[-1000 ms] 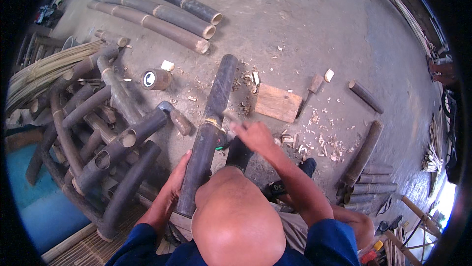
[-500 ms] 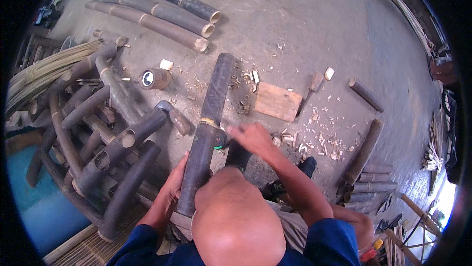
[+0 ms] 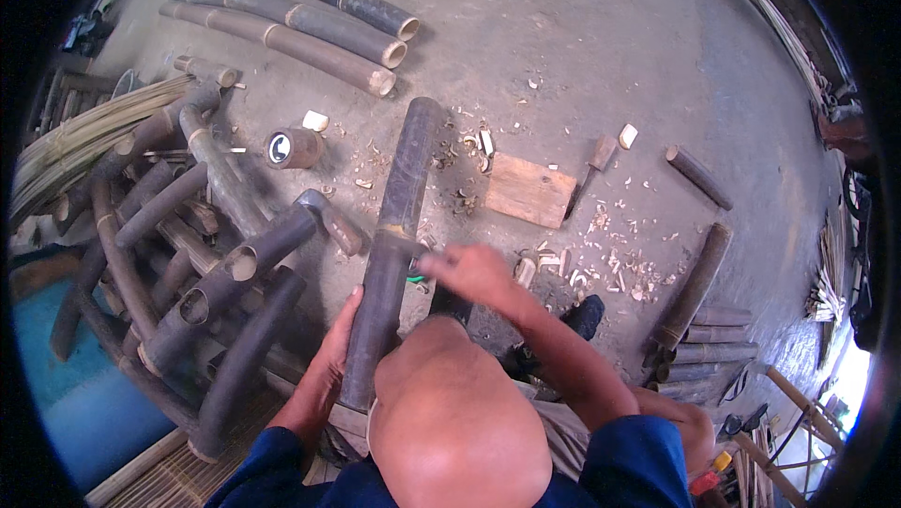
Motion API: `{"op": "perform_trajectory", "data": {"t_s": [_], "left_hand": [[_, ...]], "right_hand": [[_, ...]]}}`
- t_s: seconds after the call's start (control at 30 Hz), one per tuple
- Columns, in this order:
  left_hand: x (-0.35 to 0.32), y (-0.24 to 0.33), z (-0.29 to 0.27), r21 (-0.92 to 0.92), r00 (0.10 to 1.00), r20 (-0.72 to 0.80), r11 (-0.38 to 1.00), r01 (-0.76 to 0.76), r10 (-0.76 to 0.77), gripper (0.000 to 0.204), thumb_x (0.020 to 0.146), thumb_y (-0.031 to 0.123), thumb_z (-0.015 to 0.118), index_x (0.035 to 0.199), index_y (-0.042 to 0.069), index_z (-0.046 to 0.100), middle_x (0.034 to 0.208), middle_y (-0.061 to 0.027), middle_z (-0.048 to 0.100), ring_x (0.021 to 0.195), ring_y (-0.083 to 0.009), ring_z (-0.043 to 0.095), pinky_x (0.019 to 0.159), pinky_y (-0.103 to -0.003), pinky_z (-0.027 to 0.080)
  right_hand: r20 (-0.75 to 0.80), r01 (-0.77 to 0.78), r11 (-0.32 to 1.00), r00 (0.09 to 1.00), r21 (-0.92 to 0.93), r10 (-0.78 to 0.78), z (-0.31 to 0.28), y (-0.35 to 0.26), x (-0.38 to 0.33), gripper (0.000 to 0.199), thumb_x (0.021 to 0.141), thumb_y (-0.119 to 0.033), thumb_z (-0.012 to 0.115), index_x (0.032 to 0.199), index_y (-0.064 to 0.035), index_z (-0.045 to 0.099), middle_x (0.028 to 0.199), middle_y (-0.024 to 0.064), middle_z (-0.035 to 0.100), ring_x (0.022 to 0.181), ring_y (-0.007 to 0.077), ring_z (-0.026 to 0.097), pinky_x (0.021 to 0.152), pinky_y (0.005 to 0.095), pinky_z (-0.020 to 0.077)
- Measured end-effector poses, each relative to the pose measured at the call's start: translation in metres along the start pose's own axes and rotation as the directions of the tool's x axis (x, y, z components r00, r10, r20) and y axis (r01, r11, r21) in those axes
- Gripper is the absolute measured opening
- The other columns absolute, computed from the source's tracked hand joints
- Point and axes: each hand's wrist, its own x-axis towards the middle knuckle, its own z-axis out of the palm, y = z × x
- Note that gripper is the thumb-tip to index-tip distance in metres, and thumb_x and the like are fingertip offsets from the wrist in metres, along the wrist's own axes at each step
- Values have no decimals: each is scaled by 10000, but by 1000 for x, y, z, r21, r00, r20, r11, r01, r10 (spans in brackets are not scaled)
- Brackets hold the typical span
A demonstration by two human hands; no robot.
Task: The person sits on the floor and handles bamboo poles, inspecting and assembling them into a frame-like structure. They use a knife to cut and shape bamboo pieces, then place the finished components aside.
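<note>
Your left hand (image 3: pixel 332 350) grasps the near left side of the dark bamboo tube (image 3: pixel 387 273), which slants away from you mid-scene. Your right hand (image 3: pixel 469 273) curls just right of the tube; I cannot tell whether it clasps anything. Farther right lies a wooden block (image 3: pixel 531 191), beside a wood-handled tool (image 3: pixel 603 152).

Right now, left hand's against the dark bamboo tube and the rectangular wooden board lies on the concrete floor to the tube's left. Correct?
Wrong side: in the head view, the rectangular wooden board lies on the concrete floor to the right of the dark bamboo tube. The left hand is against the tube, as you said.
</note>
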Motion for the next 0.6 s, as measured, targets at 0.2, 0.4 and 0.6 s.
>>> {"op": "perform_trajectory", "data": {"t_s": [0.2,0.4,0.6], "left_hand": [[-4,2,5,-12,996,-79,999,-50,48,731,957,724,480,1183,49,649,938,-155,694,780,-257,688,712,-386,573],[-7,2,7,14,998,-54,999,-35,36,750,961,732,458,1216,50,637,948,-167,693,802,-272,689,744,-401,575],[0,1,2,-58,1000,-8,998,3,-3,759,974,737,411,1284,73,610,953,-169,692,797,-277,689,746,-412,579]], "right_hand": [[238,240,970,945,-42,-223,-10,-6,-2,757,943,-720,475,868,-4,710,801,301,676,830,496,671,776,547,532],[-7,114,993,993,43,-114,-14,-11,2,783,931,-733,480,828,6,718,717,302,650,769,481,681,723,541,536],[-195,-83,983,974,162,114,-10,-11,2,795,908,-774,471,944,-26,739,794,317,677,830,478,690,769,555,541]]}}
